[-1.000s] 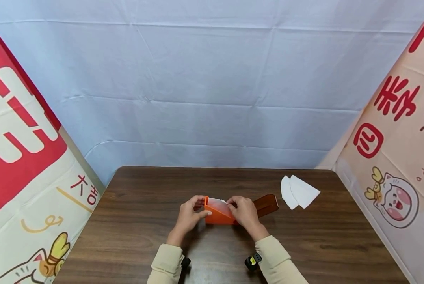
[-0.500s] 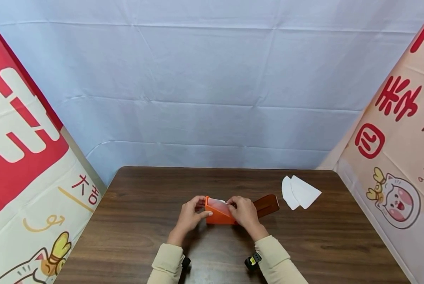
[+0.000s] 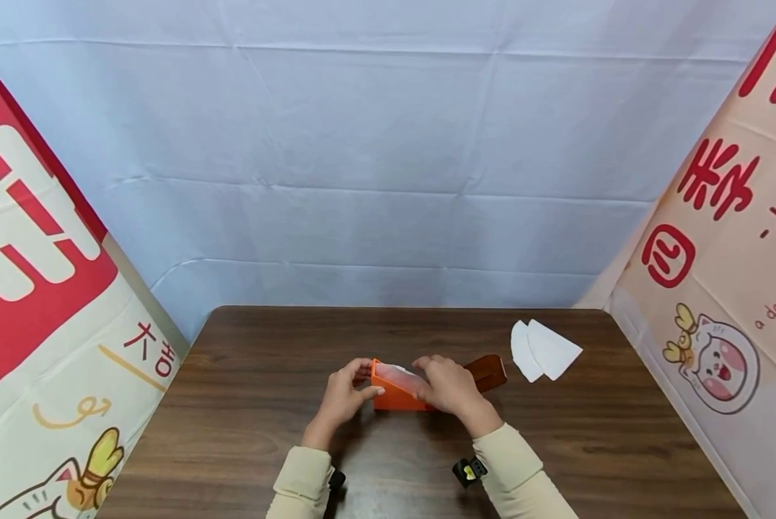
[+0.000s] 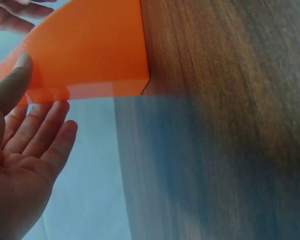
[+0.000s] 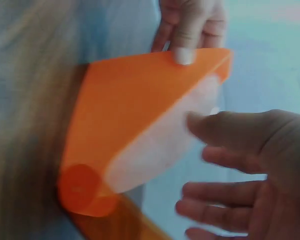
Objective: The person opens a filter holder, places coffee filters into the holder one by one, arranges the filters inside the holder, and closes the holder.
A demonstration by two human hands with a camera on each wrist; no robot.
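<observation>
Box (image 3: 397, 396) on brn tbl (image 3: 271, 342), cloth bkdrop (image 3: 362, 166)

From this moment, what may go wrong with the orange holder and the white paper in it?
First, the white paper rises past the slanted edge of the orange holder, so it might crease if the brown flap were swung over it. Second, only the left hand clearly grips the holder, at its tall end; a push from the right hand could perhaps turn it.
</observation>
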